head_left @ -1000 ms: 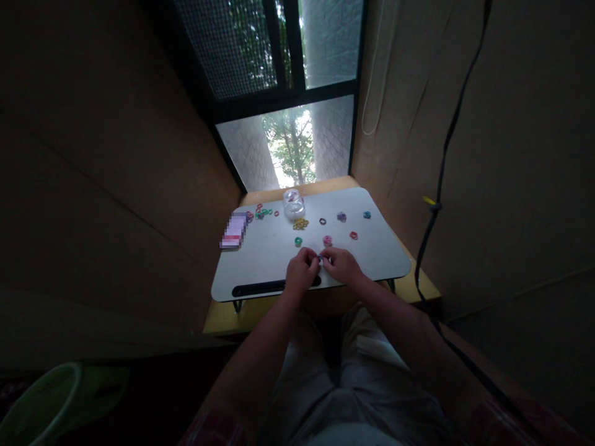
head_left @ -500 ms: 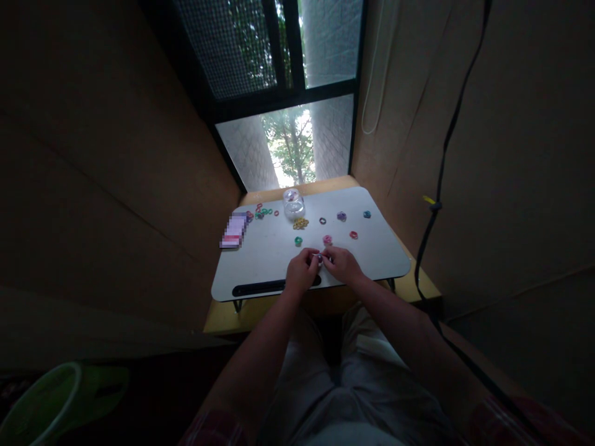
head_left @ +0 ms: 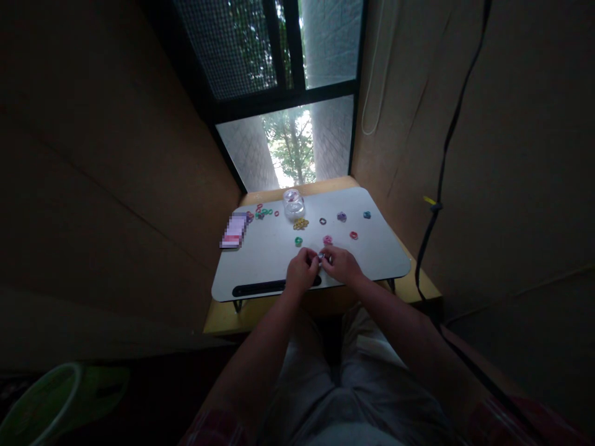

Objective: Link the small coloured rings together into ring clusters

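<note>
Close together over the front of the white board, my left hand and my right hand pinch a small, shiny, dark and whitish thing between their fingertips. It is too small to make out. Just beyond the fingers lies a pink cluster of small rings, with a green cluster to its left and a red one to its right. Farther back are a yellow pile, a dark ring, a purple cluster and a blue one.
A clear jar stands at the back of the board. At the left lie a phone and loose red and green rings. A black strip runs along the front edge. A dark cord hangs at the right.
My fingertips have shifted slightly around the small thing, which now shows more whitish than dark. Both hands stay in nearly the same place.
</note>
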`<action>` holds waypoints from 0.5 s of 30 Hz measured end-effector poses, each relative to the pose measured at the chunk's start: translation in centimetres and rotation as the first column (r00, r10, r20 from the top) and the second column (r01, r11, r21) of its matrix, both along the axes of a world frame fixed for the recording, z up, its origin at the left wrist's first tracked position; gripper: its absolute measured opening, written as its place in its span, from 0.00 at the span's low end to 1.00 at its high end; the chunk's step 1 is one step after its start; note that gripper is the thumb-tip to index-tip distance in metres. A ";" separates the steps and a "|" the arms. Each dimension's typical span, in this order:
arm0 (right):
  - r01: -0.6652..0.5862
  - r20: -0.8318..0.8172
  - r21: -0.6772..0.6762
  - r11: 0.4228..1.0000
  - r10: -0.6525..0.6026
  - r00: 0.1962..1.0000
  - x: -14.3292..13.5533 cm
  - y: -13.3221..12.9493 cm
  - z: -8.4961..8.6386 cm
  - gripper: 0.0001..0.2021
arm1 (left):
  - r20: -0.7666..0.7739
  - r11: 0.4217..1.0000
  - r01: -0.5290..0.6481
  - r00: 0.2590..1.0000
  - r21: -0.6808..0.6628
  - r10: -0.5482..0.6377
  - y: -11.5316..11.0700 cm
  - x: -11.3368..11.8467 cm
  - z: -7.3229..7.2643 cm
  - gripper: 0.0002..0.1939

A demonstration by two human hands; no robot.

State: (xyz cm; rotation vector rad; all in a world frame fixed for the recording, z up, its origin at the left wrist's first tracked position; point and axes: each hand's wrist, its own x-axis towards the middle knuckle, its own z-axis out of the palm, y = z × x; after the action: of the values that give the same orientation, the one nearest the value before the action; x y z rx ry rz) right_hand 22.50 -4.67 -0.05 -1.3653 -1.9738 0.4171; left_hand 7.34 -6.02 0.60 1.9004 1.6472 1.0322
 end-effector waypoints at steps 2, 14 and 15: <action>0.000 0.003 -0.001 1.000 0.000 1.000 0.0 -0.1 0.1 0.08 | 0.001 1.000 0.000 1.000 0.006 0.000 0.0 0.0 0.0 0.06; 0.004 0.001 -0.007 1.000 -0.004 1.000 0.0 0.0 0.2 0.06 | -0.019 1.000 -0.026 0.999 -0.005 0.026 0.0 0.1 0.1 0.07; 0.006 0.007 -0.006 1.000 -0.006 1.000 0.0 0.0 0.2 0.06 | -0.024 1.000 -0.024 0.999 -0.008 0.024 -0.1 0.1 0.1 0.07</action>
State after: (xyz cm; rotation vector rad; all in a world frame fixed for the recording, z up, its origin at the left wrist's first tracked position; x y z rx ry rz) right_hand 22.45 -4.67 0.12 -1.3785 -1.9749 0.4163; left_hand 7.39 -6.08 0.69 1.8998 1.6887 1.0141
